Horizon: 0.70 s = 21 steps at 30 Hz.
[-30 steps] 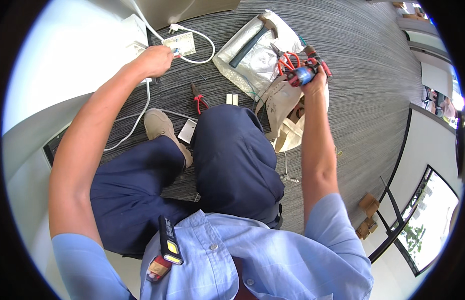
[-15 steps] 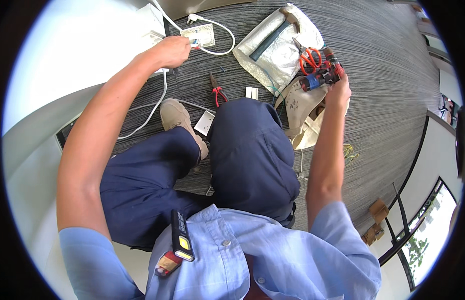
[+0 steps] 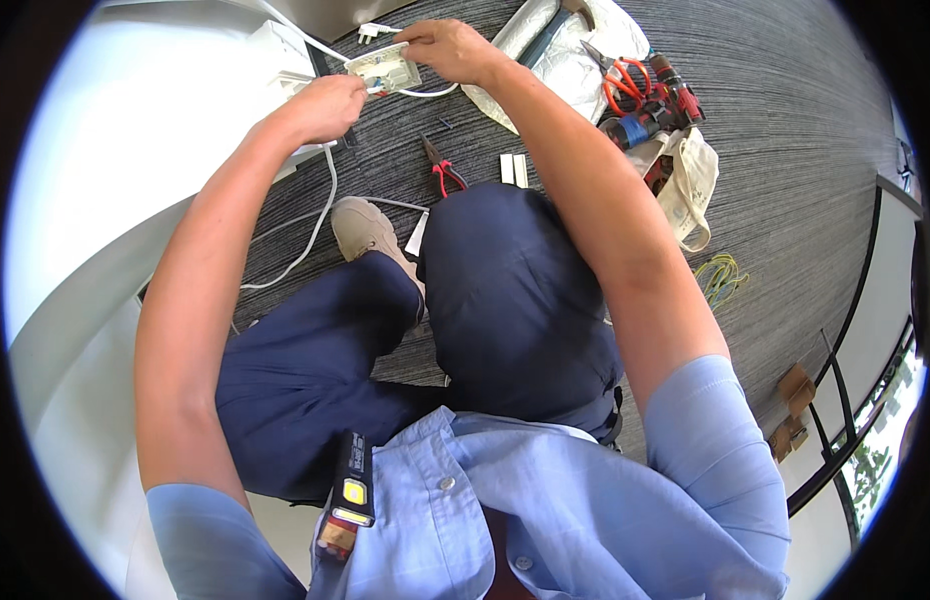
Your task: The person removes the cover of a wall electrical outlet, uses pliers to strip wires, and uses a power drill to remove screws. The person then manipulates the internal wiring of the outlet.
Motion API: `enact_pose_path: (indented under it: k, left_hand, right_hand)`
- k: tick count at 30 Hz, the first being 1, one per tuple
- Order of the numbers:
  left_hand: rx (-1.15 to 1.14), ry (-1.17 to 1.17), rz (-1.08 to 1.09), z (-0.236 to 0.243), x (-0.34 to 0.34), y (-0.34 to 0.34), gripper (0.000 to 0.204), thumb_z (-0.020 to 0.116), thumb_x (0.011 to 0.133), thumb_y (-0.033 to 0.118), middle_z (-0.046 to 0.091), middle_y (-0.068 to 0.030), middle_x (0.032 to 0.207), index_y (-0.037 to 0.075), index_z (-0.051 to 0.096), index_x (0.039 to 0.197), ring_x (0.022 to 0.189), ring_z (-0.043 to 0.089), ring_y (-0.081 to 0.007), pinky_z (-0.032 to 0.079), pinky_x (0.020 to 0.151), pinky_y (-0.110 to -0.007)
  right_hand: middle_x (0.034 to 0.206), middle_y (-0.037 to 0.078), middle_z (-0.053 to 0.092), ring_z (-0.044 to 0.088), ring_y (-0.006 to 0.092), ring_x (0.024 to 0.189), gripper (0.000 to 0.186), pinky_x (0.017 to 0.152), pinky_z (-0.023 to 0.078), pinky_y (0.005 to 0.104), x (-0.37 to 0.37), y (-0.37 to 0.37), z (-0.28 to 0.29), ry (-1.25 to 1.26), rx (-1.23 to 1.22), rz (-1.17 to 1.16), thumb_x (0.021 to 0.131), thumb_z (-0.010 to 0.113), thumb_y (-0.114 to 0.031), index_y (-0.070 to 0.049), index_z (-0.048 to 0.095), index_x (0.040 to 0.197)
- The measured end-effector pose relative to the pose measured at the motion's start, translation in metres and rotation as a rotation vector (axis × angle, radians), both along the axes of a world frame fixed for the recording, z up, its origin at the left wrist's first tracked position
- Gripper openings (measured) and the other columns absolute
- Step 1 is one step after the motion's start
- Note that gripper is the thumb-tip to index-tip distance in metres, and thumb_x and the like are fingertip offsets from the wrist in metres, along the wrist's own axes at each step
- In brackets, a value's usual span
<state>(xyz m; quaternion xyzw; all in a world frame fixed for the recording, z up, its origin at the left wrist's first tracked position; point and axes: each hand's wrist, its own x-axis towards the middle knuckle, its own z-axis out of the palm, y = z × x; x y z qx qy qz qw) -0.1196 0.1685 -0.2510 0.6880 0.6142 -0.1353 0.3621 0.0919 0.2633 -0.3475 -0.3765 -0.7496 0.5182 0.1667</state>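
A shallow, rectangular white electrical box [image 3: 385,66] sits at the upper left, by the base of a white unit, with white cable running to it. My right hand [image 3: 451,50] grips its upper right edge between thumb and fingers. At the box's lower left corner my left hand [image 3: 331,106] is closed in a pinch. Small coloured wires show at those fingertips, partly hidden by the fingers. Just beyond the box lies a white plug [image 3: 371,33]. Red-handled long-nose pliers [image 3: 443,168] rest on the carpet nearer my knees.
Right of my forearm lie a red and black cordless drill [image 3: 675,100], orange-handled scissors [image 3: 625,85] and a canvas bag [image 3: 690,185]. A hammer [image 3: 547,38] lies on silvery bubble wrap [image 3: 597,20]. Yellow-green wire [image 3: 722,278] is coiled farther right. A white plate [image 3: 418,233] stands beside my shoe.
My right hand has let go of the drill, left it by the canvas bag, and swung left to grip the electrical box. My left hand stays by the box.
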Motion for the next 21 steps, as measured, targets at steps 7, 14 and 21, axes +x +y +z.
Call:
enact_pose_path:
  k: [7, 14, 21]
  left_hand:
    - [-0.004, -0.024, -0.020, -0.005, -0.004, 0.003, 0.040, 0.045, 0.106, 0.029, 0.070, -0.0279, 0.107, -0.004, 0.065, 0.114, 0.104, 0.067, -0.0438, 0.051, 0.093, -0.050]
    - [-0.021, -0.037, 0.008, -0.001, -0.001, 0.002, 0.041, 0.044, 0.106, 0.030, 0.069, -0.0271, 0.104, -0.006, 0.063, 0.111, 0.101, 0.066, -0.0430, 0.050, 0.091, -0.050]
    - [-0.014, -0.004, -0.071, 0.002, 0.000, 0.004, 0.044, 0.042, 0.106, 0.030, 0.069, -0.0279, 0.107, -0.007, 0.063, 0.112, 0.102, 0.065, -0.0443, 0.050, 0.093, -0.051]
  right_hand:
    - [0.109, 0.017, 0.078, 0.073, 0.0339, 0.103, 0.039, 0.095, 0.057, 0.0396, -0.017, 0.008, -0.037, -0.102, 0.183, 0.021, 0.087, 0.071, -0.034, -0.013, 0.080, 0.118]
    - [0.111, 0.016, 0.078, 0.073, 0.0335, 0.103, 0.037, 0.096, 0.057, 0.0401, -0.009, 0.005, -0.027, -0.086, 0.197, 0.020, 0.089, 0.070, -0.035, -0.016, 0.080, 0.119]
    - [0.104, 0.017, 0.078, 0.073, 0.0356, 0.098, 0.035, 0.093, 0.057, 0.0427, -0.007, 0.005, -0.006, -0.071, 0.264, 0.064, 0.092, 0.066, -0.031, -0.012, 0.079, 0.118]
